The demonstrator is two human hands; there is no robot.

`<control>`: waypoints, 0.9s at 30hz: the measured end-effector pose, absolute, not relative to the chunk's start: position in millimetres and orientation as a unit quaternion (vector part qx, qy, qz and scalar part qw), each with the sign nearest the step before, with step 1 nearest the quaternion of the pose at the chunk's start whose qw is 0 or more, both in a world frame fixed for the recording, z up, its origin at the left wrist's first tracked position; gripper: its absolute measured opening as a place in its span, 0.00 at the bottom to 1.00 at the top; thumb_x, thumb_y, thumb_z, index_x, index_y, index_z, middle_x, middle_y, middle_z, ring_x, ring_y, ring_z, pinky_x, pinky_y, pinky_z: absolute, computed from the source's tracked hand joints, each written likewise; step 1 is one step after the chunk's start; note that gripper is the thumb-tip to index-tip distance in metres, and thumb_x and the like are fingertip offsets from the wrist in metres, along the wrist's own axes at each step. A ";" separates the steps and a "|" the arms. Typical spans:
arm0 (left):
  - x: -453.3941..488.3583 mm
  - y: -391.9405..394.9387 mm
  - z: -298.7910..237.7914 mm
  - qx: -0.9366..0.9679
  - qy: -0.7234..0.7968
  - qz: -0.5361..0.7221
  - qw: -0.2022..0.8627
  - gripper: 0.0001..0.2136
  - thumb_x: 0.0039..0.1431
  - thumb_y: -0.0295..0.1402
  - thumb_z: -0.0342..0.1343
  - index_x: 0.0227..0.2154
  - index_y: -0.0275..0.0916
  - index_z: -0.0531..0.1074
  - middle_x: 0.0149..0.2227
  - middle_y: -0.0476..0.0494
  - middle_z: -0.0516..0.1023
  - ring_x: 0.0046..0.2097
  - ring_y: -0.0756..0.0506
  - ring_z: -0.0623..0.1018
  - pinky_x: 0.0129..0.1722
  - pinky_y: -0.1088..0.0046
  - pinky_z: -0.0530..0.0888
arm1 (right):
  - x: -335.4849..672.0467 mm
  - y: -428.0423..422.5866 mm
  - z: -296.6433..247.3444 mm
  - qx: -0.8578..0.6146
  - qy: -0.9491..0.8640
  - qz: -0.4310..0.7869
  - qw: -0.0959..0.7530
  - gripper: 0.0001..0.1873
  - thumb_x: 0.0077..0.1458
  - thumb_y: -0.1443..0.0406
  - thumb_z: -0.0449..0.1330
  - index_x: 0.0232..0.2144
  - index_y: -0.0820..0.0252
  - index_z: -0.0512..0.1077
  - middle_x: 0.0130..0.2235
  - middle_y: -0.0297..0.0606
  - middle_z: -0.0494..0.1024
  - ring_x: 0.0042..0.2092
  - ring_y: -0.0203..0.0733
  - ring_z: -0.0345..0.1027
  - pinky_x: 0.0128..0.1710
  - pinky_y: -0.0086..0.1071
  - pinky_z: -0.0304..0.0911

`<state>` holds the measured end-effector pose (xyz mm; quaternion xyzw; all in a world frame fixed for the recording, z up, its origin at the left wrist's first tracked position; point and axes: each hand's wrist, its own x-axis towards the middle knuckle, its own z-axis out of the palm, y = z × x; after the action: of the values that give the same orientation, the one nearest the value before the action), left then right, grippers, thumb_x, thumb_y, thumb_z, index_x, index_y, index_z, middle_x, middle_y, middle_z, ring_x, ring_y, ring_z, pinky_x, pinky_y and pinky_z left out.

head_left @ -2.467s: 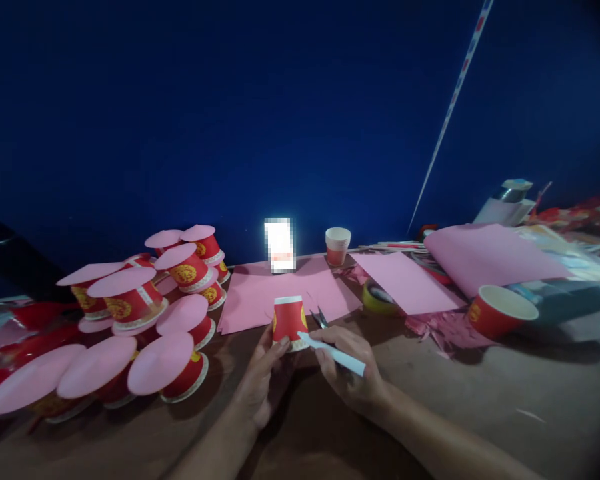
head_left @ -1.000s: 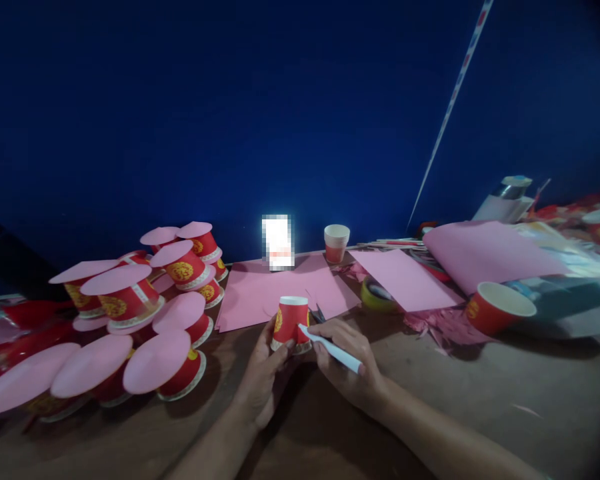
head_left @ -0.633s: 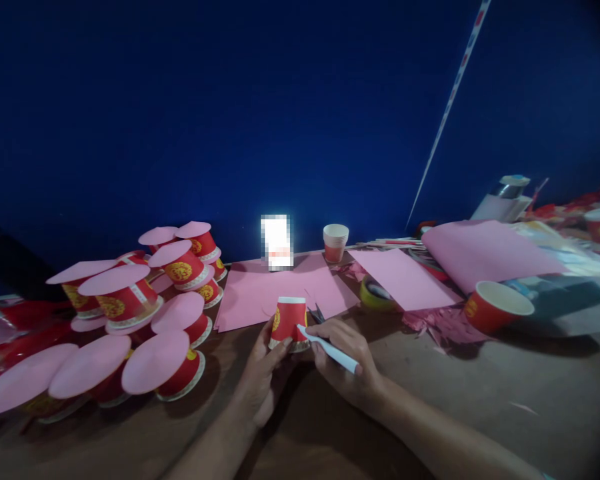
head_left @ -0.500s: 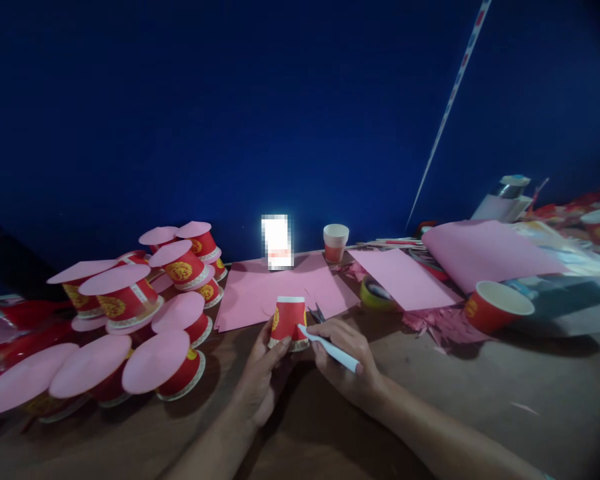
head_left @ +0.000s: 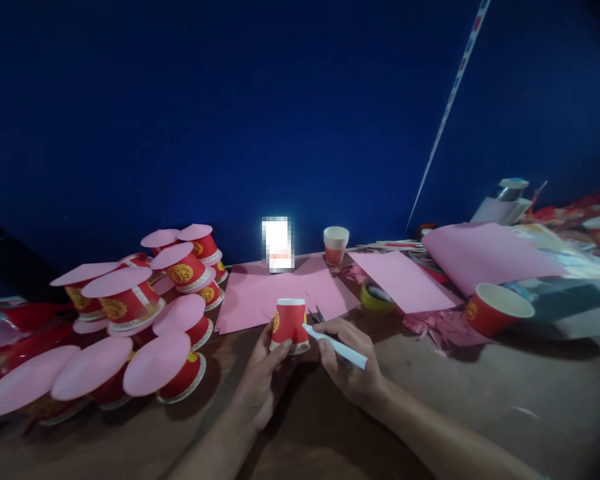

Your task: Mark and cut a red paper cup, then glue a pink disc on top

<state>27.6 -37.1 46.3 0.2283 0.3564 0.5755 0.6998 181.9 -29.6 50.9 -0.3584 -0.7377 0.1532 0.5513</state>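
At the lower centre of the head view, your left hand [head_left: 264, 373] grips an inverted red cup [head_left: 291, 321] near its rim. Just right of it, your right hand [head_left: 353, 353] pinches a white pen [head_left: 337, 347], its tip at the cup's side; contact cannot be told. Partly hidden scissors [head_left: 321, 313] lie beyond; at left stand pink-topped cups [head_left: 123, 307].
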 end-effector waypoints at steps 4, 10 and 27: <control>28.2 -36.7 45.0 0.235 0.356 0.579 0.695 0.29 0.49 0.26 0.59 0.55 0.45 0.58 0.44 0.43 0.75 0.43 0.45 0.76 0.46 0.67 0.72 | 181.7 -30.7 51.6 -0.344 -0.749 0.155 0.544 0.10 0.51 0.72 0.54 0.38 0.59 0.69 0.34 0.37 0.75 0.35 0.38 0.69 0.37 0.32 0.64; 28.6 -37.2 45.0 0.232 0.355 0.577 0.697 0.31 0.49 0.26 0.60 0.55 0.46 0.56 0.44 0.43 0.75 0.44 0.45 0.76 0.47 0.66 0.72 | 179.4 -30.7 53.4 -0.338 -0.760 0.149 0.534 0.10 0.49 0.73 0.55 0.36 0.59 0.68 0.32 0.38 0.74 0.33 0.38 0.68 0.35 0.31 0.64; 29.0 -39.0 48.5 0.231 0.356 0.572 0.702 0.28 0.49 0.28 0.60 0.54 0.44 0.59 0.45 0.42 0.75 0.43 0.44 0.77 0.47 0.66 0.71 | 181.6 -30.2 53.2 -0.358 -0.748 0.138 0.541 0.08 0.51 0.72 0.55 0.36 0.59 0.68 0.33 0.37 0.74 0.34 0.38 0.69 0.36 0.32 0.65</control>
<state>29.0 -39.0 48.5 0.2307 0.3560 0.5722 0.7019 181.6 -30.2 53.2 -0.3584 -0.7482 0.1378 0.5411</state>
